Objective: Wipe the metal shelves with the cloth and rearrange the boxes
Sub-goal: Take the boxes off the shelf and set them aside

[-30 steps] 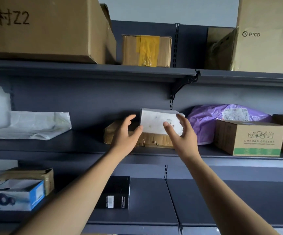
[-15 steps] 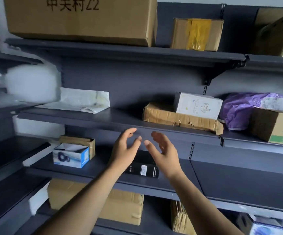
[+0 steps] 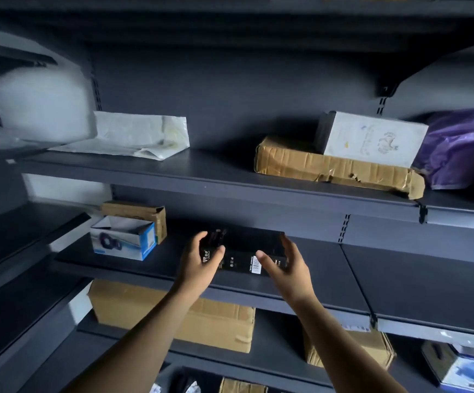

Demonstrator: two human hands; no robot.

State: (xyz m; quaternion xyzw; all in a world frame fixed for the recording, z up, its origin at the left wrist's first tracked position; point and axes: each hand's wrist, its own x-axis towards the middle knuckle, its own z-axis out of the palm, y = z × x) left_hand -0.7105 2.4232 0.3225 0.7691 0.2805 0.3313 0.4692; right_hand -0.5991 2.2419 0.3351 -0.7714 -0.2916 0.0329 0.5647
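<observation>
Dark grey metal shelving point(image 3: 230, 95) fills the view, dim and lit from the side. The hands are at the shelf point(image 3: 321, 262) in the middle of it.

The black box point(image 3: 247, 245) lies flat on that shelf, directly between the two hands. Its long axis runs left to right, roughly along the shelf's front edge, so one end faces each palm. The left hand point(image 3: 199, 262) is at the left end. Its fingers point(image 3: 203, 238) reach over the top corner and the thumb crosses the front face. The right hand point(image 3: 289, 268) is at the right end, with its fingers nearly straight beside the end and the thumb pointing in towards the barcode. Both hands are spread and loosely curved, and neither is closed round anything. The left looks slightly nearer and may already touch the box, but contact cannot be told for either hand. The next move probably calls for both palms to press inward on the short ends before lifting or sliding.

The box is long, low and matt black, with small white print and a white barcode label on the front. It looks rigid and light enough for this two-handed hold.

Well left of the left fingers sits a blue box point(image 3: 122, 239), with a brown box point(image 3: 139, 212) just behind it. Above the fingertips, on the next shelf up, a white box point(image 3: 372, 137) rests on a flat brown parcel point(image 3: 329, 165). A purple bag point(image 3: 457, 146) lies to their right and a white bag point(image 3: 133, 134) far to the left. No cloth is in either hand.
</observation>
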